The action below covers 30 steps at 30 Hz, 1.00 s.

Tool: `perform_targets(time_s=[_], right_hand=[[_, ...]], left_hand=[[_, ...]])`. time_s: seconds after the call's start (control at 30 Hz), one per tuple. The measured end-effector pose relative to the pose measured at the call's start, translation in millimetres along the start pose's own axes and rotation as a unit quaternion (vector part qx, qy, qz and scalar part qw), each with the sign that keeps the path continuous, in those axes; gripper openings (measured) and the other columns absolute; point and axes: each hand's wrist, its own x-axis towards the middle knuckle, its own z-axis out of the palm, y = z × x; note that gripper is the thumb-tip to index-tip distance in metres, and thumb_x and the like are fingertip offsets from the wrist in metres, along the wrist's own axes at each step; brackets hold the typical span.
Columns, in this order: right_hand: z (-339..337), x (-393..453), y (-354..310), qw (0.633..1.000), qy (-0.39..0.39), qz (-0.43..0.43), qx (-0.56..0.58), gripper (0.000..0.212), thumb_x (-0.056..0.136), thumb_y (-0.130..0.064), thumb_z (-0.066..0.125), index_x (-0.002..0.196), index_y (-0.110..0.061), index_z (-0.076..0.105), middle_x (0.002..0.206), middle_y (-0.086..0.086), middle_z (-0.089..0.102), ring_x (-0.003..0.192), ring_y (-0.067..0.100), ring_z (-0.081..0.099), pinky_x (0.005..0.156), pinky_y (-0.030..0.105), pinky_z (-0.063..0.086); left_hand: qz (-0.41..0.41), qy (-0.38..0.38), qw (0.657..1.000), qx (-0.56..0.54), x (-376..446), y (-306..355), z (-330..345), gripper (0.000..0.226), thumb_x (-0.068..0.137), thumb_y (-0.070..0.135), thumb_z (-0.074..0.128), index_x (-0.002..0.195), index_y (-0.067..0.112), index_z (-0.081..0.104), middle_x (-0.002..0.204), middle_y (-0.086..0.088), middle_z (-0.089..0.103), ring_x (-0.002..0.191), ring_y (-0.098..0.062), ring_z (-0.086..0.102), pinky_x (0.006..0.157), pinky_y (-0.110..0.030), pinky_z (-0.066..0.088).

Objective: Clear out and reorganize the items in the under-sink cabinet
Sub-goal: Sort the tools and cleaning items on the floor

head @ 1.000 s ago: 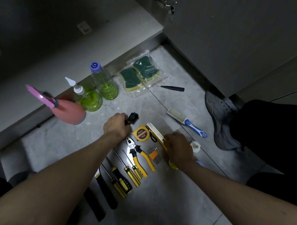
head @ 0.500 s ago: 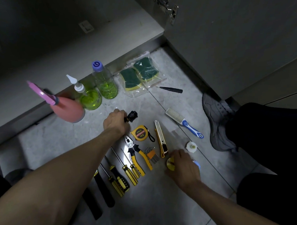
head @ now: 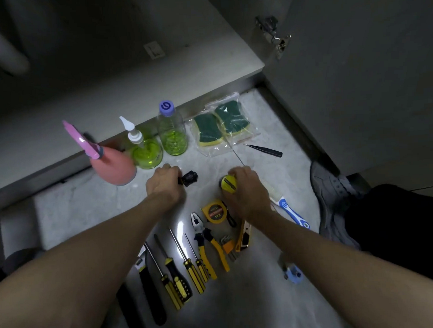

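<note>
Grey marble-look floor (head: 71,214) in front of the open under-sink cabinet (head: 132,75) holds everything, laid out in rows. Largest: pink spray bottle (head: 111,168), likely light plastic, sloshy if filled; grab the body, not the trigger. Next, two clear bottles of green liquid (head: 172,131), upright, probably smooth and a bit slippery; take by the neck or waist. Bagged green-yellow sponges (head: 218,125), soft, near weightless; pinch the bag edge. Blue-handled brush (head: 290,211) beside the right forearm. Pliers (head: 208,238), screwdrivers (head: 187,259), yellow tape measure (head: 215,211), utility knife (head: 244,235): stiff, dense steel; lift by the handles. Black tweezers (head: 265,150) thin, sharp-tipped. Right hand (head: 246,187) is curled around a small round yellow item (head: 228,183), just above the tape measure; exact type unclear. Left hand (head: 165,184) is clenched on a small black knobbed object (head: 189,177) near the pink bottle; hard, light by the look.
</note>
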Motion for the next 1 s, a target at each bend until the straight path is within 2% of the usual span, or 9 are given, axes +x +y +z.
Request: perform_targets(time_s=[0.13, 0.2, 0.3, 0.37, 0.5, 0.63, 0.73, 0.9, 1.0], right_hand=[[17.5, 34.7, -7.0, 0.996, -0.064, -0.013, -0.054, 0.044, 0.084, -0.039, 0.070, 0.121, -0.020, 0.056, 0.117, 0.003, 0.054, 0.111, 0.024, 0.049, 0.083, 0.036, 0.044], [14.1, 23.3, -3.3, 0.999, -0.031, 0.013, -0.003, 0.044, 0.083, -0.042, 0.071, 0.118, -0.021, 0.057, 0.113, -0.001, 0.054, 0.106, 0.018, 0.049, 0.080, 0.034, 0.045], [8.5, -21.4, 10.8, 0.994, 0.036, 0.093, 0.054, 0.037, 0.085, -0.040, 0.071, 0.112, -0.022, 0.053, 0.105, -0.004, 0.053, 0.096, 0.015, 0.051, 0.071, 0.032, 0.045], [6.8, -52.1, 19.1, 0.986, 0.018, 0.157, 0.046, 0.037, 0.085, -0.040, 0.072, 0.106, -0.020, 0.050, 0.103, -0.001, 0.052, 0.093, 0.018, 0.053, 0.070, 0.034, 0.045], [10.8, -80.7, 28.8, 0.972, -0.082, 0.219, 0.006, 0.047, 0.084, -0.044, 0.073, 0.113, -0.019, 0.045, 0.104, -0.001, 0.053, 0.094, 0.021, 0.061, 0.069, 0.033, 0.047], [12.9, -83.1, 32.2, 0.976, -0.084, 0.201, 0.024, 0.029, 0.083, -0.026, 0.068, 0.101, -0.021, 0.045, 0.096, -0.002, 0.056, 0.087, 0.021, 0.060, 0.073, 0.042, 0.053], [13.9, -83.7, 35.7, 0.984, -0.067, 0.163, 0.003, 0.022, 0.087, -0.022, 0.062, 0.104, -0.023, 0.048, 0.100, -0.003, 0.054, 0.091, 0.019, 0.057, 0.076, 0.042, 0.054], [19.0, -91.4, 43.5, 0.988, -0.065, 0.139, -0.006, 0.026, 0.087, -0.026, 0.063, 0.111, -0.021, 0.054, 0.107, -0.002, 0.057, 0.097, 0.019, 0.058, 0.068, 0.030, 0.043], [10.7, -84.4, 43.8, 0.990, -0.011, 0.143, -0.006, 0.020, 0.082, -0.039, 0.059, 0.092, -0.023, 0.058, 0.094, -0.007, 0.057, 0.088, 0.017, 0.058, 0.064, 0.031, 0.043]], left_hand=[[-0.011, -0.014, 1.000, -0.012, 2.7, -15.1, -5.7, 0.021, 0.079, 0.020, 0.066, 0.099, 0.027, 0.062, 0.117, -0.003, 0.055, 0.118, -0.029, 0.052, 0.082, -0.036, 0.042], [-0.001, 0.008, 1.000, 0.010, 3.6, -14.5, -10.2, 0.026, 0.079, 0.027, 0.069, 0.103, 0.023, 0.060, 0.118, -0.005, 0.053, 0.117, -0.029, 0.050, 0.082, -0.037, 0.045], [0.094, 0.109, 0.989, 0.026, 5.3, -3.4, -12.9, 0.030, 0.084, 0.031, 0.065, 0.107, 0.014, 0.057, 0.111, -0.009, 0.051, 0.106, -0.030, 0.049, 0.077, -0.038, 0.044], [0.179, 0.130, 0.975, -0.015, 5.5, 13.9, -11.7, 0.023, 0.086, 0.027, 0.061, 0.105, 0.015, 0.056, 0.107, -0.006, 0.051, 0.102, -0.028, 0.049, 0.073, -0.037, 0.042], [0.259, 0.024, 0.965, -0.029, 4.5, 52.0, 1.9, 0.029, 0.089, 0.026, 0.061, 0.118, 0.024, 0.057, 0.120, 0.001, 0.049, 0.114, -0.023, 0.046, 0.084, -0.040, 0.047], [0.261, -0.044, 0.963, 0.048, 3.5, 65.7, 19.2, 0.055, 0.087, 0.026, 0.067, 0.139, 0.025, 0.049, 0.135, -0.002, 0.043, 0.123, -0.026, 0.042, 0.091, -0.043, 0.048], [0.261, -0.036, 0.962, 0.067, 2.8, 67.9, 25.3, 0.056, 0.089, 0.022, 0.065, 0.141, 0.025, 0.046, 0.133, -0.004, 0.045, 0.122, -0.027, 0.044, 0.087, -0.042, 0.049], [0.261, -0.022, 0.963, 0.061, 4.7, 68.8, 25.1, 0.051, 0.088, 0.024, 0.067, 0.136, 0.024, 0.048, 0.127, -0.005, 0.048, 0.118, -0.027, 0.047, 0.085, -0.042, 0.050], [0.256, -0.027, 0.964, 0.062, 4.4, 68.0, 26.9, 0.056, 0.086, 0.026, 0.068, 0.137, 0.025, 0.046, 0.126, -0.004, 0.048, 0.117, -0.027, 0.047, 0.087, -0.042, 0.049]])
